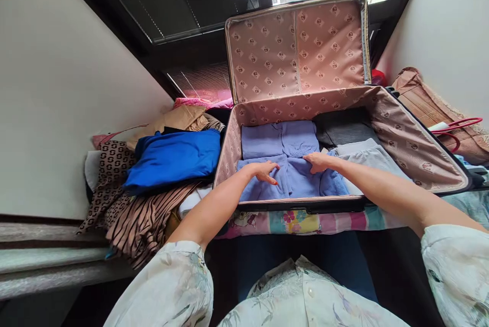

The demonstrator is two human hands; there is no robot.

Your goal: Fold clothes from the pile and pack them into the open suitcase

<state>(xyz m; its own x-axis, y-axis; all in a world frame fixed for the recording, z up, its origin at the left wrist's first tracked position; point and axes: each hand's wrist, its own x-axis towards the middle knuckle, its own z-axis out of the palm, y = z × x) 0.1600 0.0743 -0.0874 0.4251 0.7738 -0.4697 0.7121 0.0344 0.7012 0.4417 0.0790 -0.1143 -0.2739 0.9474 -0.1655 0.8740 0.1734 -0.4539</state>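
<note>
An open suitcase with pink patterned lining lies in front of me, holding folded clothes. My left hand rests over a periwinkle-blue folded garment near the front left, fingers spread apart. At that garment's back edge, the fingers of my right hand are curled on the cloth. Behind it lies a lavender folded garment. Dark grey clothing fills the back right, and light grey folded clothing sits below my right forearm.
Left of the suitcase is a clothes heap with a bright blue garment on top and a striped one below. A brown bag with red handles nearby stands at right. The raised lid leans before the window. Colourful patterned fabric lies under the suitcase.
</note>
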